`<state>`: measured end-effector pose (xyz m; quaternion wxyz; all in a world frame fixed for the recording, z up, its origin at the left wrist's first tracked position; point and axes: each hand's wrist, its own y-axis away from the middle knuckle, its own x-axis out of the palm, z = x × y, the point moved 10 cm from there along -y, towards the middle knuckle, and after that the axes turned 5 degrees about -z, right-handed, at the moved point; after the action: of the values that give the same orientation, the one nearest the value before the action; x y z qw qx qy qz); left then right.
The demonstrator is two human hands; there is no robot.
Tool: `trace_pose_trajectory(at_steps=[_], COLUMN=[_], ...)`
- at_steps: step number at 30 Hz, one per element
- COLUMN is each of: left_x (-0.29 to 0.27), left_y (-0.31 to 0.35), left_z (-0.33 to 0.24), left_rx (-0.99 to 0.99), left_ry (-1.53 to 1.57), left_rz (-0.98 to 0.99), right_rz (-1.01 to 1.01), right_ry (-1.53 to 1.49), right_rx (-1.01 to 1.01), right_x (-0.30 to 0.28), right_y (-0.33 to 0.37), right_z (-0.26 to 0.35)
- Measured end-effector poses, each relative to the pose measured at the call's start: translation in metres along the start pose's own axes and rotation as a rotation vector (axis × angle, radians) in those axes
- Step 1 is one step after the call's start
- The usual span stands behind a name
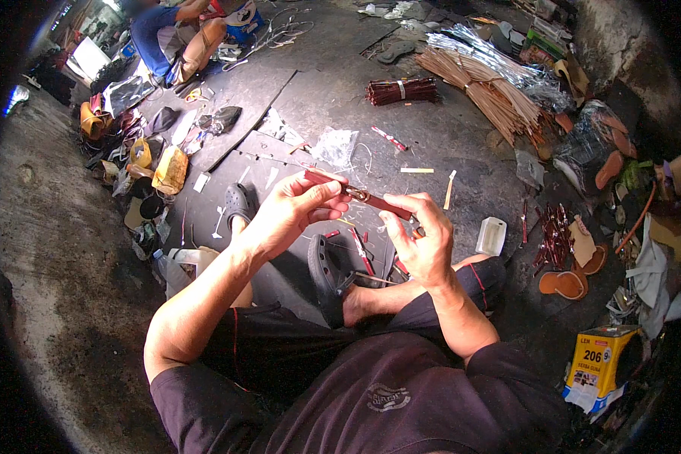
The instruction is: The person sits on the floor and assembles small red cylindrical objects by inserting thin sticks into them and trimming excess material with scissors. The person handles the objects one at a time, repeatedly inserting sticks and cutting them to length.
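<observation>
Between my two hands a narrow reddish-brown strap (386, 206) with a metal buckle (357, 194) is stretched, slanting down to the right. My left hand (299, 200) pinches its left end between thumb and fingers, close to the buckle. The right end is gripped by my right hand (424, 238), thumb and forefinger pressed together. A small orange piece shows against the right fingers; I cannot make out what it belongs to. Below the hands, several red strap pieces (362, 253) lie on the dark floor mat near my black clog (325, 280).
At the right lie a heap of dark red straps (554, 236), brown sandals (564, 284), a white plastic tray (492, 236) and a yellow tin (601, 363). Farther off are a tied dark red bundle (402, 91) and tan strips (477, 87). A person (155, 41) sits at far left.
</observation>
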<state>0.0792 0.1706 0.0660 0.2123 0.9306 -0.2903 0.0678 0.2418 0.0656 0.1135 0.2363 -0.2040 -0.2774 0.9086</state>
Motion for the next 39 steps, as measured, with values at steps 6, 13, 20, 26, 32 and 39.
trace_pose_trajectory(at_steps=[6,13,20,26,32,39], left_x=[-0.007,-0.005,-0.004,0.015,0.030,0.013], left_y=[0.001,0.003,0.003,0.013,0.014,0.007], left_z=[-0.007,-0.004,-0.004,-0.024,-0.012,-0.009], left_rx=[0.043,0.021,0.014,0.185,0.153,0.108], left_ry=[0.027,0.016,-0.003,-0.489,-0.800,-0.363], left_rz=[-0.083,-0.010,0.011,0.010,0.068,0.037], right_rz=[0.052,0.050,0.000,-0.002,-0.012,0.054], right_ry=[-0.389,-0.962,-0.926,-0.701,-0.474,-0.282], right_rx=[0.419,0.661,0.657,0.608,0.590,0.563], right_x=[-0.001,0.000,-0.004,-0.014,-0.017,-0.015], right_y=[0.013,0.009,0.009,0.004,0.000,-0.003], right_z=[-0.045,-0.056,-0.067,-0.068,-0.064,-0.060])
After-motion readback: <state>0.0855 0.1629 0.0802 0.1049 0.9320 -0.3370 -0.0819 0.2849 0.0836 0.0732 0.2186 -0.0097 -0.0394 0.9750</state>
